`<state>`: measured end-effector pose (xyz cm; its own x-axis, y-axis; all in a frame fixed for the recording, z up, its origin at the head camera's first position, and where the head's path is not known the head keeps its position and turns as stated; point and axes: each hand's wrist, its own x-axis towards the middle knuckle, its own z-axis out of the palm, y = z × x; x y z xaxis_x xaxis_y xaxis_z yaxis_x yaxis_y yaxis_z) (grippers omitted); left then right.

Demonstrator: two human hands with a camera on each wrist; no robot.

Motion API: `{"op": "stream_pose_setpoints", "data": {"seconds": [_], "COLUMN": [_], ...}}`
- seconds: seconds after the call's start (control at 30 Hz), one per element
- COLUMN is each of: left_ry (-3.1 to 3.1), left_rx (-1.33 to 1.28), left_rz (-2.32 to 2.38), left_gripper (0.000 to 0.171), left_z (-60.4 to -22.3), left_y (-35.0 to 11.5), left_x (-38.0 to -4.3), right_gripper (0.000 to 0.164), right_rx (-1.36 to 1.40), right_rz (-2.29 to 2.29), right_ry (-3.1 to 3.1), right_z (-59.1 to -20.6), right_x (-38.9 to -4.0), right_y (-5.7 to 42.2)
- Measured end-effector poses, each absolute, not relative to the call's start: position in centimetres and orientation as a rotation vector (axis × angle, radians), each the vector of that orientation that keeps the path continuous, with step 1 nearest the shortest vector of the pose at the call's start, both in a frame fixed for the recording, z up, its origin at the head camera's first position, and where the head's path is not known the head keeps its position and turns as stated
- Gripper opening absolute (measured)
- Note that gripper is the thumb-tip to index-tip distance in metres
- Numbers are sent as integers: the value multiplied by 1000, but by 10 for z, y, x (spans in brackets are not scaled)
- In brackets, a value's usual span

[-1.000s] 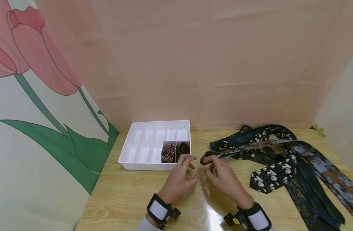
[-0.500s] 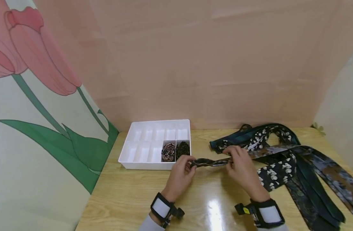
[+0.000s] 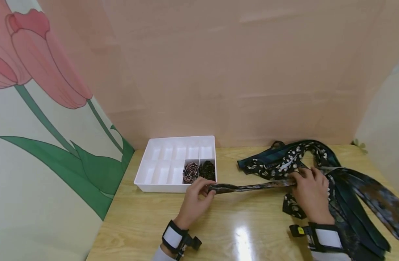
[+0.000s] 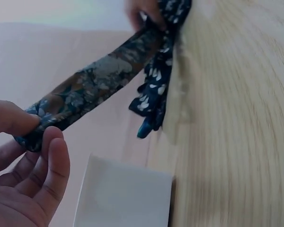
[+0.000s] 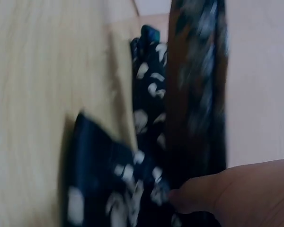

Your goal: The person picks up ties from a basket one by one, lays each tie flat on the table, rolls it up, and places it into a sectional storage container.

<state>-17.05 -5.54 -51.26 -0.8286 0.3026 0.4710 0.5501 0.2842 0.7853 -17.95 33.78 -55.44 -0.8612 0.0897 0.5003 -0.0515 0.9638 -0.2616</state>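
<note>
A long floral necktie [image 3: 248,187] in brown, grey and dark tones stretches between both hands, raised over the table. My left hand [image 3: 195,199] pinches its end between thumb and fingertips, just in front of the white tray. Farther along, my right hand [image 3: 311,194] grips the same necktie at the pile; its grip is partly hidden. In the left wrist view the folded necktie [image 4: 92,82] runs slantwise from the left fingertips [image 4: 57,146] to the other hand. The right wrist view, blurred, has the right thumb [image 5: 227,191] beside a black necktie with white flowers [image 5: 149,94].
The white tray [image 3: 166,187] is divided into small compartments. Two rolled-up neckties, one pinkish [image 3: 190,172] and one dark [image 3: 207,171], sit in its front right compartments. Several neckties lie piled on the right, including a dark green one [image 3: 359,217]. A brown panel stands behind the table.
The left hand has taken the necktie's end. The right hand has moved right along the necktie toward the pile, and a longer stretch now spans the hands.
</note>
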Motion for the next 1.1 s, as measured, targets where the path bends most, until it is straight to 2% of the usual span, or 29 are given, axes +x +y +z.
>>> {"op": "stream_pose_setpoints", "data": {"seconds": [0.43,0.63,0.73,1.1], "left_ry": [-2248,-2224,-2214,-2097], "left_rx": [-577,-467,-421,-276], "left_rz": [-1530,-1470,-1453,-1574], "left_gripper": [19,28,31,23], "left_z": [-509,-506,-504,-496], "left_y": [-110,-133,-142,-164], "left_x": [-166,-159,-156,-150], "right_gripper": [39,44,41,26], "right_rx": [-77,-128,-148,-114], "right_rz": [358,351,347,427], "right_ry": [-2553,-2603,-2604,-2518], "right_z": [-559,-556,-553,-545], "right_x": [-177,-177,-177,-177], "right_y": [379,389,395,422]}}
